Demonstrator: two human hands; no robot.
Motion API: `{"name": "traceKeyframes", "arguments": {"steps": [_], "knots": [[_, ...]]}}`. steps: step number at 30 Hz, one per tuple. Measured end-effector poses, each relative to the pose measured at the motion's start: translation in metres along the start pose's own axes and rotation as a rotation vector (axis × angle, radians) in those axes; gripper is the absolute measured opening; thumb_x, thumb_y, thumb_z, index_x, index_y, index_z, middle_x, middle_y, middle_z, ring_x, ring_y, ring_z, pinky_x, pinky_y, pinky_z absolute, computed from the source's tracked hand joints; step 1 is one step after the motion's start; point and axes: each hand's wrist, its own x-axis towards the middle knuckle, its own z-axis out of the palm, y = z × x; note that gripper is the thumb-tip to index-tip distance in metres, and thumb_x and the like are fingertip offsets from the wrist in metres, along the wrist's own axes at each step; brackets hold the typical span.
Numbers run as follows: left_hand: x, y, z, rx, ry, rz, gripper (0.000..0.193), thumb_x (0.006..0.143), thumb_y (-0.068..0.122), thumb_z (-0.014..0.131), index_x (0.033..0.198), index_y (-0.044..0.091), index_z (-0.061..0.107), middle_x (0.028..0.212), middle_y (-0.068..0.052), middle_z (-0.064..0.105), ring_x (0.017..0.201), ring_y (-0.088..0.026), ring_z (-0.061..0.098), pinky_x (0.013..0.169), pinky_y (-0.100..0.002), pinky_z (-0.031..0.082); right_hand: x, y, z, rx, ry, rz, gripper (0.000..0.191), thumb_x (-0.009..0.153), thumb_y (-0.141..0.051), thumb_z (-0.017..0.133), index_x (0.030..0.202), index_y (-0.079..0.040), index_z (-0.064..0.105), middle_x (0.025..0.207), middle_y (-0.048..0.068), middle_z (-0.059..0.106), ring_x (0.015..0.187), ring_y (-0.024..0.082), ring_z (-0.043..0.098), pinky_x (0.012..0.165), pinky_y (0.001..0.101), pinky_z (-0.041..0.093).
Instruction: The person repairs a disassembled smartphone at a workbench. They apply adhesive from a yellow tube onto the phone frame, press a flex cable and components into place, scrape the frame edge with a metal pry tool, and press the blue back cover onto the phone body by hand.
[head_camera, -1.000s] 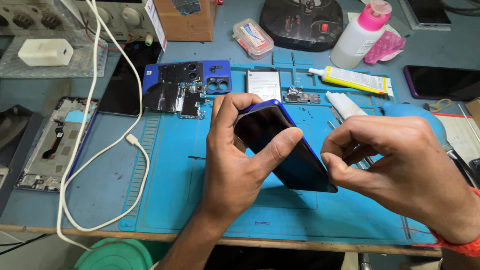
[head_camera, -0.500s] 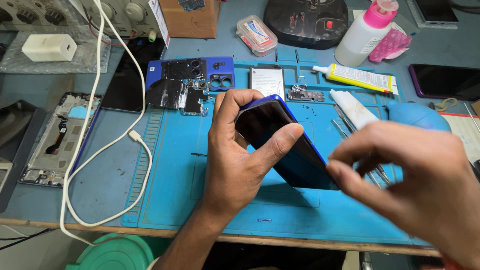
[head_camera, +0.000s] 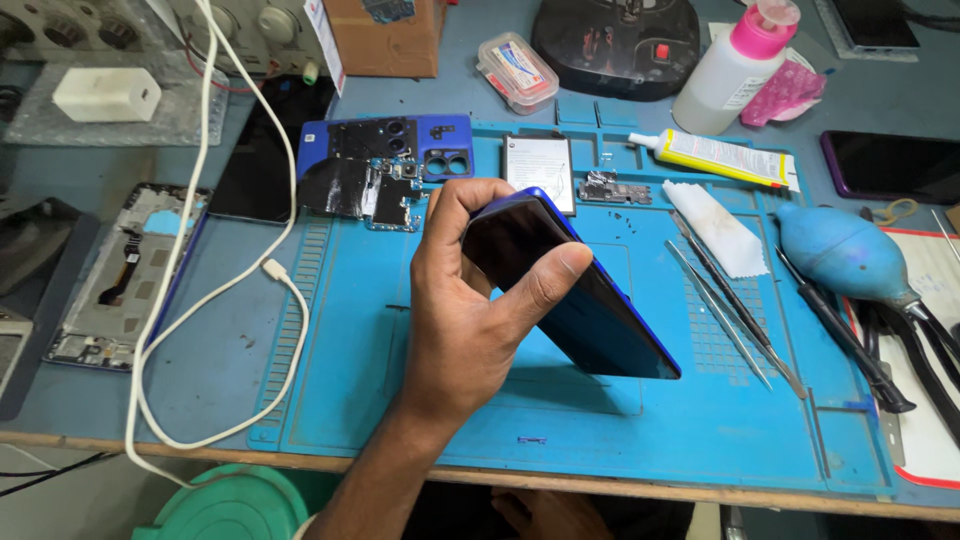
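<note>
My left hand (head_camera: 470, 300) grips a dark blue smartphone (head_camera: 590, 305) by its upper end, thumb across the dark screen and fingers curled behind it. The phone is tilted, its lower end close to the blue work mat (head_camera: 420, 400). My right hand is out of the picture. Behind the phone lie an opened blue phone back with camera holes (head_camera: 385, 160) and a flat battery (head_camera: 538, 170).
Two tweezers (head_camera: 725, 300) and a white cloth (head_camera: 720, 230) lie right of the phone, then a blue air blower (head_camera: 850, 255) and pliers. A glue tube (head_camera: 720, 157), pink-capped bottle (head_camera: 735, 65), white cable (head_camera: 285, 290) and stripped phone frame (head_camera: 125, 275) surround the mat.
My right hand, which held the phone's lower end, has let go and moved off to the right, out of view. The left hand keeps the phone in much the same tilt.
</note>
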Motion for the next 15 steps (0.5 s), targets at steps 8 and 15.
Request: {"name": "traceKeyframes", "arguments": {"steps": [8,15], "knots": [[-0.001,0.000,0.001,0.051,0.011,-0.011,0.040,0.094,0.013,0.081,0.121,0.003,0.053,0.106,-0.003,0.065,0.099,-0.008,0.065,0.091,-0.026,0.058,0.010,-0.004,0.006,0.055,-0.039,-0.033,0.027,0.089,-0.018,0.077,0.113,-0.006,0.072,0.117,0.016,0.067,0.111,0.033,0.062,0.094,0.0471,0.049],[0.000,-0.002,-0.003,0.001,0.006,-0.018,0.041,0.094,0.014,0.082,0.120,0.003,0.053,0.105,-0.004,0.066,0.098,-0.009,0.065,0.090,-0.026,0.057,-0.012,-0.020,-0.035,0.168,-0.048,-0.053,0.024,0.089,-0.010,0.076,0.111,-0.001,0.072,0.110,0.019,0.068,0.101,0.033,0.066,0.087,0.0461,0.052]]}}
